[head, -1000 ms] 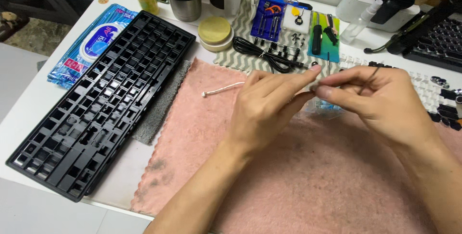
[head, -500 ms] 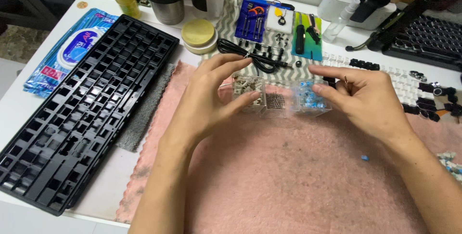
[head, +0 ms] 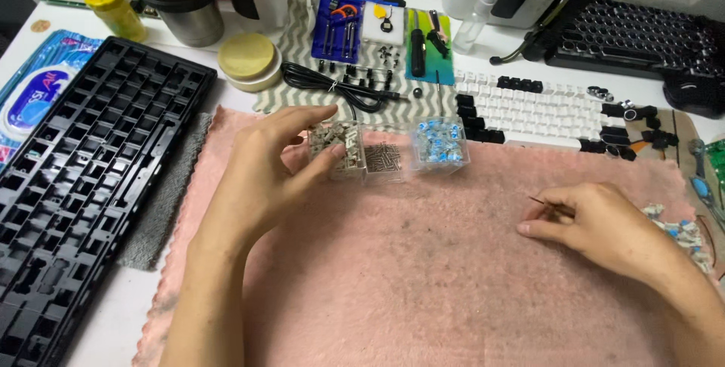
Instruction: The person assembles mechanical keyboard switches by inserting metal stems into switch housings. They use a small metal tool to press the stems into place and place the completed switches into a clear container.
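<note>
Clear box (head: pixel 337 149): small, see-through, filled with pale grey parts. It lies on the pink cloth (head: pixel 423 276) near the cloth's far edge, at the left end of a row of three boxes set side by side; the row's long axis runs left to right.

Second box (head: pixel 383 158): middle of the row, holds small dark metal bits, touching the first.

Third box (head: pixel 439 143): right end of the row, holds blue and white parts.

Left hand (head: pixel 264 174): forearm comes up from the near edge, fingers curled over the far side of the clear box and thumb against its near side, pinching it.

Right hand (head: pixel 596 223): rests on the cloth well to the right of the boxes, thumb and forefinger pressed together on a thin pick (head: pixel 538 202) whose tip points left and away; what kind of tool it is may not be told at this size.

Loose parts (head: pixel 680 231): a small heap of blue and grey pieces beyond the right wrist.

Black tray (head: pixel 83 178): long grid of square holes, left of the cloth, running from near-left to far-right on the white surface (head: pixel 128 314).

White keys (head: pixel 536 114): a block with black ones at its ends, beyond the cloth.

Black cable (head: pixel 340 84): coiled beyond the boxes.

Blue tool card (head: pixel 340 27) and round yellow tin (head: pixel 248 57): farther back.
</note>
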